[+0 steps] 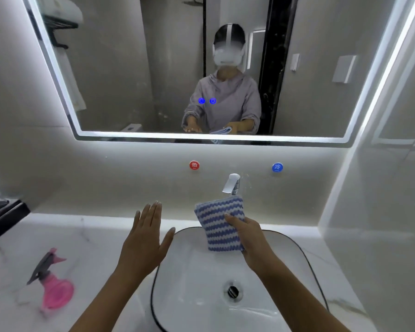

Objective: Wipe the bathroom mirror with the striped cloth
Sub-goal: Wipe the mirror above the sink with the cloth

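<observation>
Marbled white counter (94,236) nearest, along a pale bathroom wall. On its left part, a pink spray bottle (54,287) with a grey trigger head, blurred, apparently lying on its side. To the right, a white basin (306,256) with a thin dark rim and a round metal drain (233,291) at the bottom. Two bare forearms stretched forward over the near edge.

Left hand (144,238) spread flat, palm down, fingers straight and close together, thumb out toward the basin's left rim, holding nothing. Unclear whether touching the counter or just above it. Right hand (252,238) over the back half of the basin, fingers and thumb clamped on the lower right side of the striped cloth (219,224). Cloth folded into a thick pad of blue and white wavy stripes, held upright in the air just below and in front of the chrome tap (233,184).

On the wall behind, a red round marker (194,165) left of the tap and a blue round marker (277,167) to its right. At the far left, a black tray (3,216), contents too blurred to name.

Higher up, the mirror (130,68) with a lit white border, well apart from the cloth and touched by neither hand. In the glass, two small blue glowing dots (207,100) and the reflection of a person in a grey top and headset, cloth in hand.
</observation>
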Action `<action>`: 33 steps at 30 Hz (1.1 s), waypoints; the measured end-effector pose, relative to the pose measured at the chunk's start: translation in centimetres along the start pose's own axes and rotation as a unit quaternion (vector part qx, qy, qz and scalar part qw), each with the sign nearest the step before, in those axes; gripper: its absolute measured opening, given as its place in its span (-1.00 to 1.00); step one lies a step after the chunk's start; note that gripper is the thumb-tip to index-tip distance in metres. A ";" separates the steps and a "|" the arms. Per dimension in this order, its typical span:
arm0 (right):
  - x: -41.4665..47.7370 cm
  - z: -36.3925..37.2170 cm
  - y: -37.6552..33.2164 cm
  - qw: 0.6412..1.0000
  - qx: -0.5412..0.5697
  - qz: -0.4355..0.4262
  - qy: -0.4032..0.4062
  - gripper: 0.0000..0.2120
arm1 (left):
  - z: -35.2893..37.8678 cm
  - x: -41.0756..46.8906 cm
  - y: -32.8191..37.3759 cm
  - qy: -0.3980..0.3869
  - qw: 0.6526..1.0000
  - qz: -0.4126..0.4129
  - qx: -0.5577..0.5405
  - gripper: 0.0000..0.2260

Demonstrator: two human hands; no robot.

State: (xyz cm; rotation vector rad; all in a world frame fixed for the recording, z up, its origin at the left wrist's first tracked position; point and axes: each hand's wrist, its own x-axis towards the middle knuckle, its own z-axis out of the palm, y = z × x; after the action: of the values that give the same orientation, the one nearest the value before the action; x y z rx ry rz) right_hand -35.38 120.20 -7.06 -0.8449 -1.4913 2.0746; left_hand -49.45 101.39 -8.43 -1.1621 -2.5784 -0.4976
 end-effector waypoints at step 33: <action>3.3 20.6 -1.0 0.993 0.113 0.026 -0.011 -0.88 | -7.6 3.4 -20.6 0.039 0.999 -0.024 0.016 -0.06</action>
State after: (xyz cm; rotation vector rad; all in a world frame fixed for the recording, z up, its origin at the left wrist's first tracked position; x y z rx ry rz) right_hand -52.18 108.85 -2.14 -0.7819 -1.2281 2.2458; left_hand -66.50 87.74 -4.34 -1.0506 -2.5438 -0.5004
